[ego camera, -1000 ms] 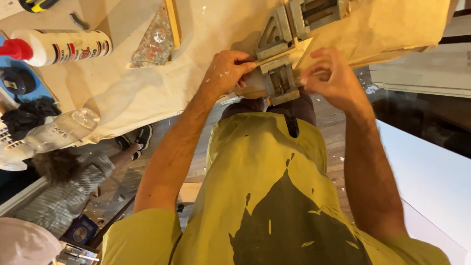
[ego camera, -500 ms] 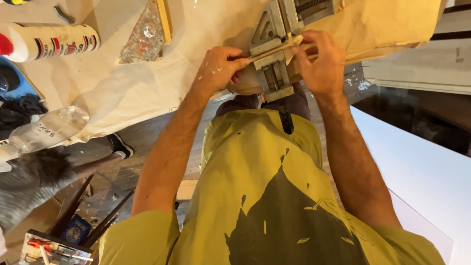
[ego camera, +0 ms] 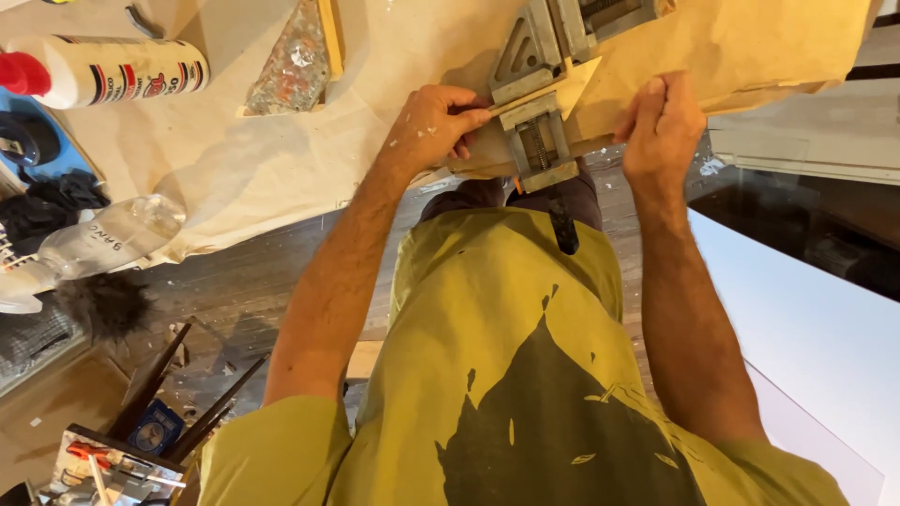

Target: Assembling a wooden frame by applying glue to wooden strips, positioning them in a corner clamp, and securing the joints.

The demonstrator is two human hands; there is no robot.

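Two hands on it: left hand (ego camera: 433, 126) curled around the stiff, heavy-looking metal corner clamp (ego camera: 536, 103), right hand (ego camera: 664, 120) pinching what's probably thin, fragile wood strip (ego camera: 600, 142).

The metal corner clamp (ego camera: 544, 84) runs out past the top edge of the view, so its far jaws are cut off. The left hand (ego camera: 436, 126) curls its fingertips under a wooden strip at the tabletop's near edge, hiding its grip. The right hand (ego camera: 664, 122) covers whatever it pinches. The white glue bottle (ego camera: 112, 70) loses its red cap at the left edge. The clear plastic bottle (ego camera: 103, 244) below is blurred
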